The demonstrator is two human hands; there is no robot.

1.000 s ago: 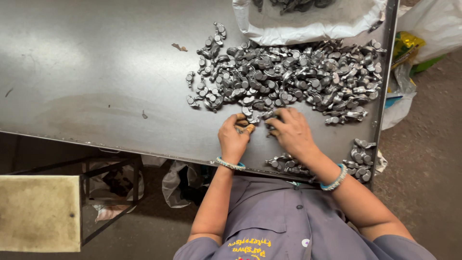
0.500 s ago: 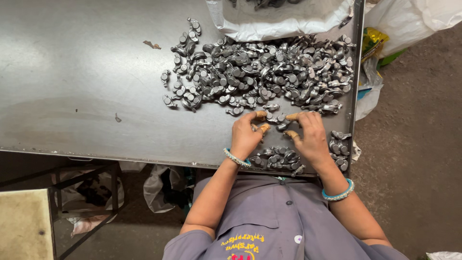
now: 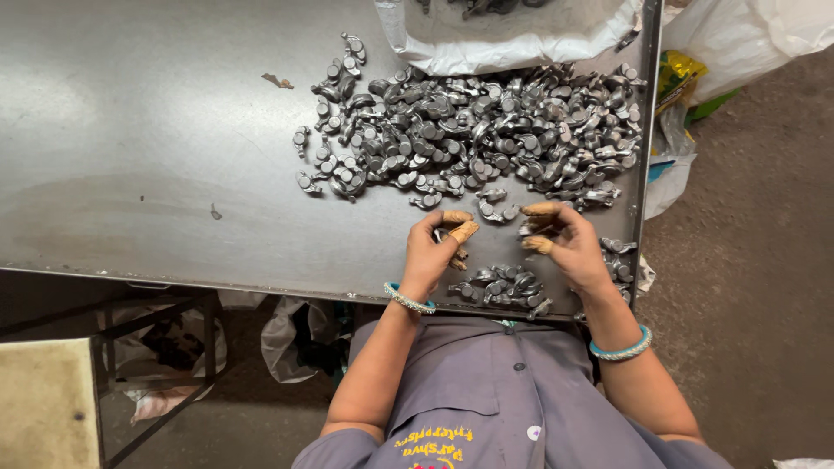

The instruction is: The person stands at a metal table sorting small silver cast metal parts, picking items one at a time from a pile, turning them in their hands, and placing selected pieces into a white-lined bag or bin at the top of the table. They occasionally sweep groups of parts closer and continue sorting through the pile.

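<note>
We note a grey metal table (image 3: 130, 156) carrying a large heap of small metal parts (image 3: 486, 139) towards its far right corner, spread loosely along the right edge. A second, smaller pile of parts (image 3: 499, 287) lies at the near edge, between the two hands.

The left hand (image 3: 434, 252) is held just above the near edge, fingers curled in, tan finger covers (image 3: 465, 230) on the tips; it pinches something small and dark, which we cannot make out clearly. The right hand (image 3: 569, 243) sits beside it, also near the right end of the near edge, fingers bent together round a small metal part (image 3: 532, 227) gripped at the fingertips. Both wrists carry bangles.

A white sack (image 3: 512, 35) lies open at the far edge, its mouth touching the heap. More white bags (image 3: 747, 35) stand off the right edge on the floor. We record a small brown scrap (image 3: 278, 81) lying alone on the surface, left of the heap.
</note>
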